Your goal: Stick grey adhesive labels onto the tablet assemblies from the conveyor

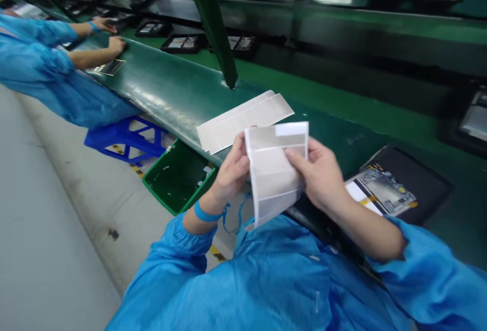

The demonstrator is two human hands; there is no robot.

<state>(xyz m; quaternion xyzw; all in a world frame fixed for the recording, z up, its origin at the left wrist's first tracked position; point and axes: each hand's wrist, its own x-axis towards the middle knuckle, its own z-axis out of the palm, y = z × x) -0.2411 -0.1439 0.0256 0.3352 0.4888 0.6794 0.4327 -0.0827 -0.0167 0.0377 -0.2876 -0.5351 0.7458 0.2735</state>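
Silver-grey adhesive sheet (276, 178) is held up over belt edge betw. both hands, slightly bowed; it's gripped at left edge by L hand (232, 166), pinch partly hidden behind sheet; it's pinched at right edge by R hand (319, 176), thumb (291, 154) pressed on front face, rest of hand's grip hidden behind; hands are not pressed together. Stack of similar sheets (243, 120) is laid on dark green conveyor belt (163, 79) just ahead of hands; blue ESD wrist strap (205, 214) is worn on L wrist, cord hanging. Black tray (426, 181) w/ opened tablet, PCB exposed (384, 194), is placed on belt right of R hand; green plastic bin (177, 178) w/ scrap bits is seen below belt edge, blue stool (125, 140) beside it; co-worker in blue smock (38, 57) is seen at left, both hands on belt.
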